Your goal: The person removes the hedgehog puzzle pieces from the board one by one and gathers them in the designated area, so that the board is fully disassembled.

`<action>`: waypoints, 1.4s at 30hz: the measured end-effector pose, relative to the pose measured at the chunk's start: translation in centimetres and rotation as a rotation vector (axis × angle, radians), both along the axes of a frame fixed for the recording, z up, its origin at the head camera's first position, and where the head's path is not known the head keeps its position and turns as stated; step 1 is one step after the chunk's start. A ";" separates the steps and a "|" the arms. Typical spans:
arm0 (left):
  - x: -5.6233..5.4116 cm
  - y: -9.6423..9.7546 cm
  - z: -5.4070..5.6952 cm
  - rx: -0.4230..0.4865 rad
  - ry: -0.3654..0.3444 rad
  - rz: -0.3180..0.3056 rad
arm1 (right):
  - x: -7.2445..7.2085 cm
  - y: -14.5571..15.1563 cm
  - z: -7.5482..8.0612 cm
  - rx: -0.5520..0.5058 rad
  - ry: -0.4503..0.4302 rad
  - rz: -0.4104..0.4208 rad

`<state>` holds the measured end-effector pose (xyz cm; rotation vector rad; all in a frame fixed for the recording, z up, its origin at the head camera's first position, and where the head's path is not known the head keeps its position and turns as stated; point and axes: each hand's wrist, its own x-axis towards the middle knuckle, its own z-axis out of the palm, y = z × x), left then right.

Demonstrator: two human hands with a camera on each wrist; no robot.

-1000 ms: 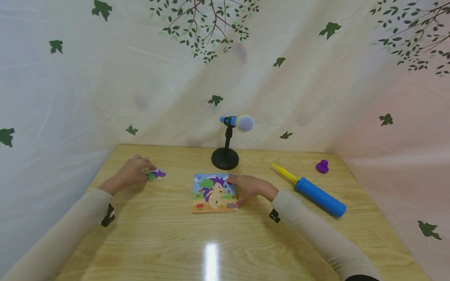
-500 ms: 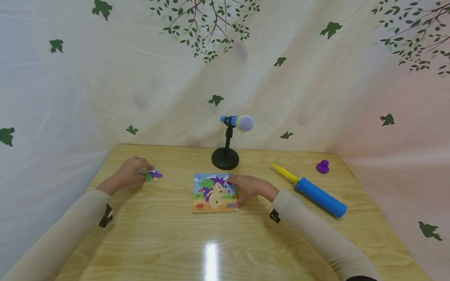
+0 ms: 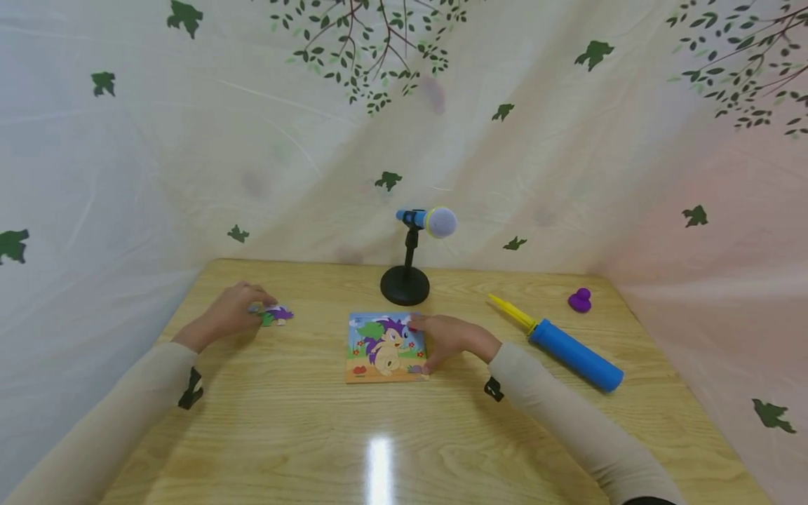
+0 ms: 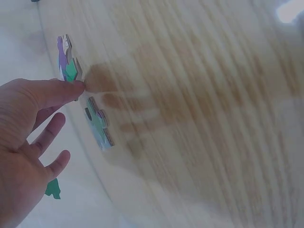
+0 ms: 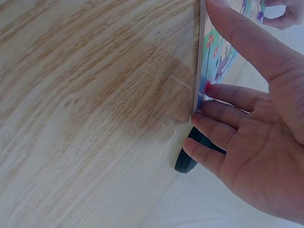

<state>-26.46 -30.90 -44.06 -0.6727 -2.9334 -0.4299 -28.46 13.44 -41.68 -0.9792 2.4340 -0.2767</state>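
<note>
In the head view my left hand (image 3: 236, 308) is at the left of the table, at a small cluster of jigsaw pieces (image 3: 280, 314). In the left wrist view its thumb and forefinger pinch a purple, white and green piece (image 4: 62, 59); the other fingers are loosely bent. Beside the thumb lies another green piece (image 4: 99, 124). A square jigsaw puzzle board (image 3: 386, 351) with a purple-haired hedgehog lies flat at the table's middle. My right hand (image 3: 451, 340) rests along its right edge, thumb at the near corner, relaxed fingers touching the far corner.
Behind the board stands a blue toy microphone (image 3: 435, 222) on a black stand (image 3: 405, 284). To the right lie a blue hand pump (image 3: 574, 354) with a yellow nozzle and a small purple knobbed object (image 3: 579, 300). A leaf-printed cloth (image 3: 303, 140) hangs behind the table (image 3: 303, 435).
My left hand and the jigsaw pieces shifted slightly left within the first half second, then stayed nearly still. My right hand and the board have not moved.
</note>
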 end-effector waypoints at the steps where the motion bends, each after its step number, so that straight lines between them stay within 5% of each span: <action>1: 0.0 0.0 0.0 0.003 -0.005 0.002 | 0.0 0.0 0.0 -0.001 0.000 0.001; 10: 0.2 -0.2 0.4 0.017 -0.057 -0.003 | 0.0 0.0 -0.1 -0.001 0.000 0.001; 33: -0.3 -0.3 0.1 0.022 -0.048 -0.018 | 0.1 0.0 0.1 -0.007 0.002 0.007; 42: -1.1 3.5 0.8 0.072 0.000 -0.066 | -0.1 0.3 -0.2 -0.028 -0.003 0.003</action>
